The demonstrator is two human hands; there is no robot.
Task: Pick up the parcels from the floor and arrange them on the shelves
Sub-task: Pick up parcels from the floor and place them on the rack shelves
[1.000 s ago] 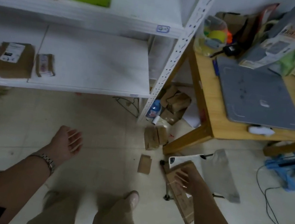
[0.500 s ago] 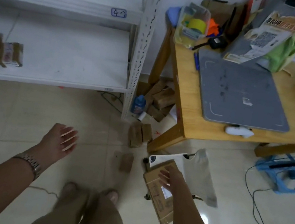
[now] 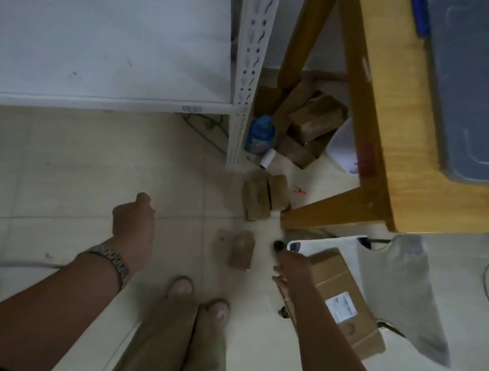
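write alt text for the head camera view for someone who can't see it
Seen from above, a person's right hand touches the end of a long cardboard parcel lying on a tiled floor, while the left hand hangs loosely curled and empty. Smaller parcels lie near a white shelf and a wooden table.
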